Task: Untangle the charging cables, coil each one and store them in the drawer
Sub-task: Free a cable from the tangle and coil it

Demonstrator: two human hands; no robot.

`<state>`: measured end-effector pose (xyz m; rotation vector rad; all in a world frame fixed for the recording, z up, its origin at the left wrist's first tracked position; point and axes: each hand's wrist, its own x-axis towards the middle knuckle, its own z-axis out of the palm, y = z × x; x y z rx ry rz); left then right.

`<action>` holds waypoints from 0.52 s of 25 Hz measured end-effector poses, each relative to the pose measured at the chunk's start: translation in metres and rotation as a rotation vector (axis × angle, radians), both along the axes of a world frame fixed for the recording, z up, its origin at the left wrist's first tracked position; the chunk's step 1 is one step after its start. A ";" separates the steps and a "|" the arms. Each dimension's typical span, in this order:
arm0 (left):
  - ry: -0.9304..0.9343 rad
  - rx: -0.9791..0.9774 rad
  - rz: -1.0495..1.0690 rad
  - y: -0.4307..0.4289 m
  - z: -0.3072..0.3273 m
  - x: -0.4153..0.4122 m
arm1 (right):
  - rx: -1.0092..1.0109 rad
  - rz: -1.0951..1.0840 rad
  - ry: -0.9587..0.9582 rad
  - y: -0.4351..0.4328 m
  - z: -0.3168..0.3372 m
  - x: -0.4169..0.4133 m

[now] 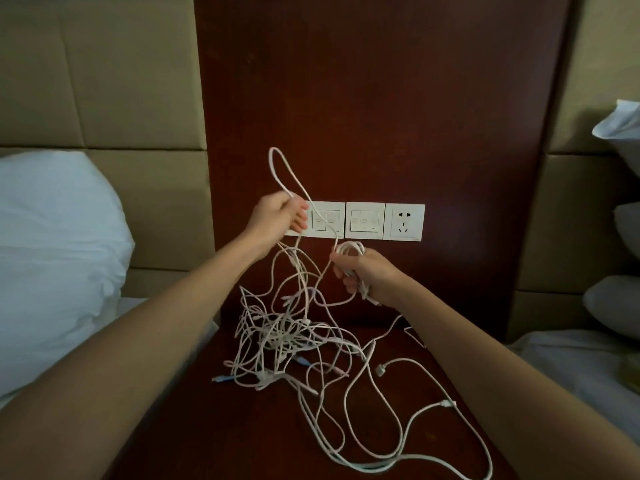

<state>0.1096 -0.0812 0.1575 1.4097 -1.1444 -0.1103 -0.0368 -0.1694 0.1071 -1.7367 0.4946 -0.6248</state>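
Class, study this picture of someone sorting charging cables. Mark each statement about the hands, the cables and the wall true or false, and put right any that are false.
1. The right hand holds a small coil of white cable. True.
2. The left hand lies flat on the nightstand. False: it is raised in front of the switch plates, gripping a cable loop.
3. A tangle of cables lies on the nightstand. True.
4. A charger is plugged into the wall socket. False: nothing is plugged into it.
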 end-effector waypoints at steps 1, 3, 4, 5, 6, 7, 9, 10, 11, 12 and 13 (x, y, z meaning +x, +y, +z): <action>-0.005 0.040 -0.094 0.003 -0.002 -0.006 | -0.006 0.012 0.008 0.002 -0.002 0.005; 0.022 0.111 -0.260 0.006 -0.004 -0.012 | 0.001 0.041 0.020 0.005 -0.006 0.015; 0.035 0.140 -0.316 0.008 -0.006 -0.014 | 0.005 0.053 0.020 0.007 -0.006 0.020; 0.036 0.164 -0.362 0.010 -0.009 -0.015 | -0.001 0.050 0.017 0.009 -0.006 0.024; 0.039 0.181 -0.401 0.010 -0.013 -0.015 | -0.012 0.022 0.014 0.011 -0.006 0.026; 0.045 0.196 -0.426 0.011 -0.017 -0.015 | -0.025 -0.032 0.006 0.012 -0.006 0.029; 0.058 0.222 -0.449 0.013 -0.025 -0.014 | -0.049 -0.136 -0.014 0.012 -0.007 0.029; 0.076 0.225 -0.458 0.013 -0.030 -0.014 | -0.054 -0.150 -0.022 0.013 -0.008 0.029; 0.111 0.218 -0.470 0.014 -0.034 -0.014 | -0.046 -0.149 -0.042 0.015 -0.009 0.029; 0.149 0.205 -0.481 0.014 -0.038 -0.013 | -0.027 -0.162 -0.082 0.017 -0.011 0.029; 0.171 0.192 -0.488 0.014 -0.039 -0.013 | -0.006 -0.206 -0.133 0.018 -0.012 0.028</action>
